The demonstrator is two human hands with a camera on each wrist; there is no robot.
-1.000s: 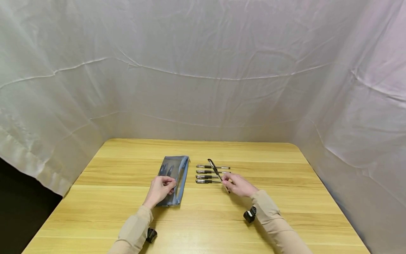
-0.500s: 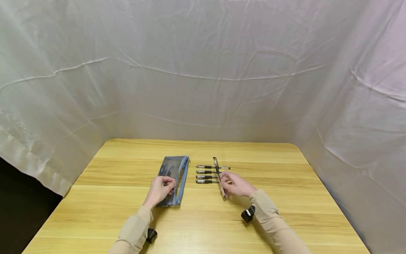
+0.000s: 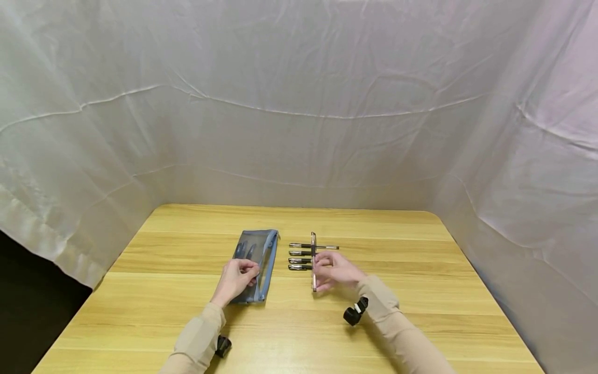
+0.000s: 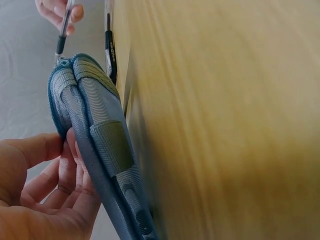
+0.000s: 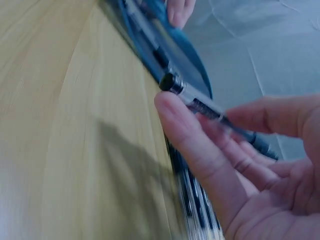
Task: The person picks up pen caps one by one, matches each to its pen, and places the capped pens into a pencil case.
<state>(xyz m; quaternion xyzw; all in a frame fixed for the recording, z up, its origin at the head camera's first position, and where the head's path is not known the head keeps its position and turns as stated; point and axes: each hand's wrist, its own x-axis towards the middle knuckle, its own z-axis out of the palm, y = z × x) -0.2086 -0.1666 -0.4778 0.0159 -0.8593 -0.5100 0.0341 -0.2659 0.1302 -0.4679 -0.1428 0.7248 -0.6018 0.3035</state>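
Note:
My left hand (image 3: 237, 279) pinches the edge of a blue mesh zip pencil case (image 3: 269, 272), holding its mouth apart. In the left wrist view the thumb and fingers grip the upper lip of the pencil case (image 4: 95, 150). Dark pens (image 3: 246, 250) show through the mesh. A capped pen (image 3: 313, 270) with a black grip is held by my right hand (image 3: 335, 269), above the table and pointing away from me. In the right wrist view this pen (image 5: 200, 105) lies between the thumb and fingers, with the opened pencil case (image 5: 187, 50) beyond it.
Several black-and-clear pens (image 3: 299, 261) lie in a row on the wooden table (image 3: 397, 244), right of the pencil case and under the held pen. Grey curtain cloth (image 3: 299, 156) hangs around the table's back and sides.
My right hand has moved left with the pen, which has turned from slanting to nearly straight away from me. The left hand and pencil case have stayed put.

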